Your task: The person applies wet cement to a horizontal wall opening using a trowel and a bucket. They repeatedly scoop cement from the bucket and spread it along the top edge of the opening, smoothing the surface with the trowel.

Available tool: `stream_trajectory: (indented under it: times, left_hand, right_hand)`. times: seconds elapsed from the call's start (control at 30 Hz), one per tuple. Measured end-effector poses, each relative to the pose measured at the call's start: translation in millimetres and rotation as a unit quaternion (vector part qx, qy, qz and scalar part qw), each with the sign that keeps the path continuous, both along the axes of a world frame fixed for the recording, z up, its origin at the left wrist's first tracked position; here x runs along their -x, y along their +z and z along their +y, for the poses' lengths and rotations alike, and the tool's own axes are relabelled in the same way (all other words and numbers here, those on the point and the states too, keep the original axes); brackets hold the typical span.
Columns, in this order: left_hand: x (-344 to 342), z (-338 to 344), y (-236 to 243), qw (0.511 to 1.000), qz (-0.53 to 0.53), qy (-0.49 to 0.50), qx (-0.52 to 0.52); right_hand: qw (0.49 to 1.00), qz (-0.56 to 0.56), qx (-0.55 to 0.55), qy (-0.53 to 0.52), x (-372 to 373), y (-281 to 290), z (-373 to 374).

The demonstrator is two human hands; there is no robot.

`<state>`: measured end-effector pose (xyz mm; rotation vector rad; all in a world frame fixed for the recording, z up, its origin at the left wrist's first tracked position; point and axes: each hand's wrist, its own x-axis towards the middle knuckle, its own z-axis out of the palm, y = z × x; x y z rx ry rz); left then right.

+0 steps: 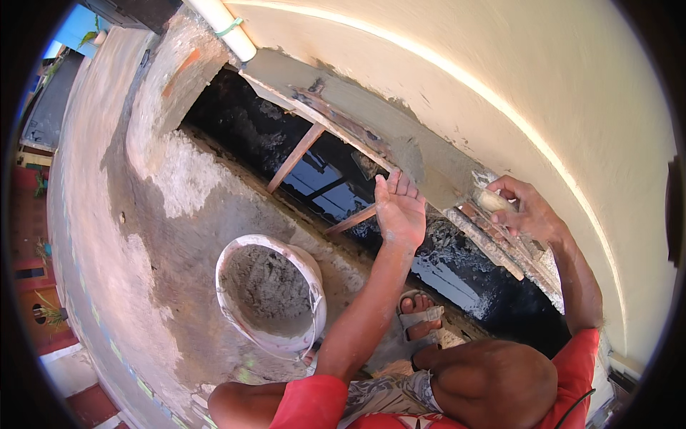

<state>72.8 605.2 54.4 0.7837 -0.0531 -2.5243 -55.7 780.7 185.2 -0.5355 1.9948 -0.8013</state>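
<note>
My left hand [402, 213] reaches over the ditch, palm up with its fingers stretched out. Its fingertips are at the edge of a long wooden board [341, 130] along the foot of the wall; whether they press on it I cannot tell. In my right hand [529, 212] is a trowel by its thick pale handle [493, 201]; its blade is hard to make out against the grey mortar. Wet grey mortar [409, 156] covers the ledge between board and wall. Beside my left forearm stands a white bucket [319, 275] holding grey mortar [268, 282].
Dark water [450, 279] fills the ditch below. Wooden struts [295, 159] span it and brace the board. A cream wall [500, 64] rises on the far side, with a white pipe [227, 32] at its foot. My sandalled foot [421, 314] is at the ditch's near edge.
</note>
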Motion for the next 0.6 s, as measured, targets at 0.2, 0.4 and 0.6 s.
stream_trajectory:
  times: [0.2, 0.4, 0.6]
  left_hand:
    - [-21.2, 2.7, -3.9, 0.999, 0.015, 0.028, -0.001]
    - [-45.5, 7.6, -0.9, 1.0, 0.003, 0.024, -0.014]
    - [-65.5, 13.9, 37.6, 0.993, -0.014, -0.042, 0.112]
  right_hand:
    - [0.984, -0.119, 0.116, -0.07, 22.0, -41.9, -43.5]
    - [0.849, -0.431, 0.265, -0.153, 14.2, -89.5, -63.5]
    - [0.889, -0.337, 0.26, -0.167, 0.3, -84.5, -64.4]
